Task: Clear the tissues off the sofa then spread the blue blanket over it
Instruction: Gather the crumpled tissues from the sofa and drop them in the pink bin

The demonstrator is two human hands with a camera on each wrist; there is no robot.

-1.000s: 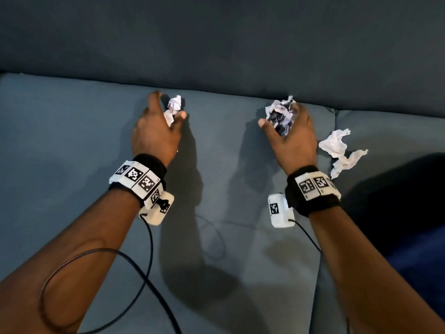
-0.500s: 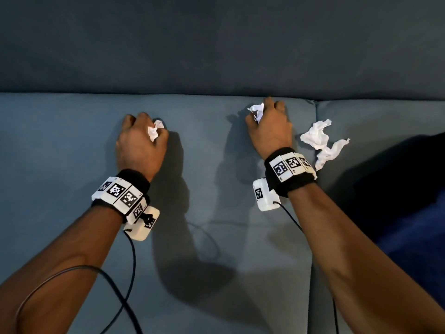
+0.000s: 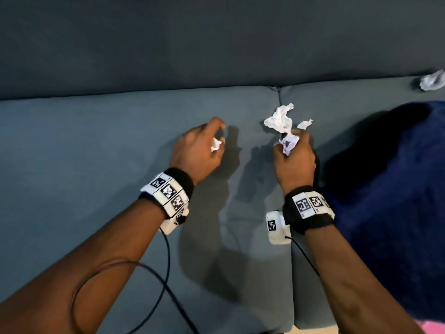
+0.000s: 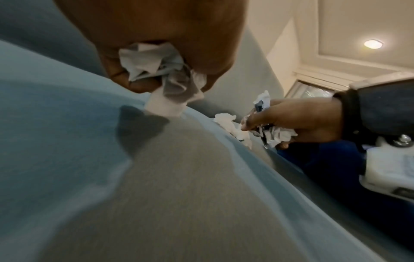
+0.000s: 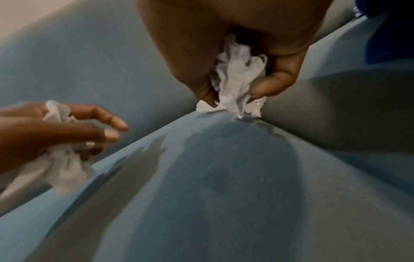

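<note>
My left hand [image 3: 199, 150] grips a crumpled white tissue [image 3: 215, 144] above the grey-blue sofa seat [image 3: 96, 153]; the left wrist view shows the tissue [image 4: 156, 70] bunched between its curled fingers. My right hand [image 3: 295, 160] holds another crumpled tissue [image 3: 290, 144], seen in the right wrist view [image 5: 235, 79] pinched between thumb and fingers. Just beyond the right hand a loose white tissue [image 3: 280, 119] lies on the seat near the cushion seam. Another tissue [image 3: 432, 80] lies at the far right by the backrest. The dark blue blanket [image 3: 397, 189] is heaped on the right cushion.
The sofa backrest [image 3: 216, 44] runs across the top. A seam [image 3: 279, 92] splits the two seat cushions. Black cables [image 3: 166, 273] trail from both wrist cameras over the seat. A pink patch [image 3: 431, 327] shows at the bottom right corner.
Both hands have moved to the right along the seat with their tissues. The right hand now sits right behind the loose tissue. The blanket and a far tissue have come into view.
</note>
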